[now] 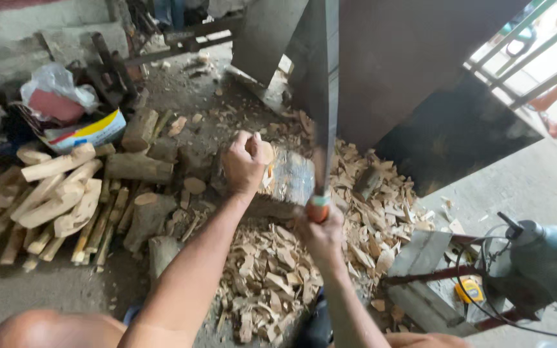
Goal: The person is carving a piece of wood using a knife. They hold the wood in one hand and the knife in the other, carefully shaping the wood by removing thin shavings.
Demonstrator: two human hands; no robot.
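Machete (322, 96) gripped by its orange handle in my right hand (320, 232), blade raised upright. My left hand (245, 164) is closed around a wood piece (267, 153), standing it on the chopping block (288, 180). Chips (272, 277) litter the floor below.

— Any packaging around me here?

— One cardboard box (88, 133) at my far left, by the wall and just above the stacked wood. It is flat and oblong, tilted, its long face white with blue, yellow and a bit of red.

— Anything in it?

— A crumpled clear plastic bag (58, 91) rests on top of it, with something reddish inside.

— Labels, signs, screens?

— None that I can make out.
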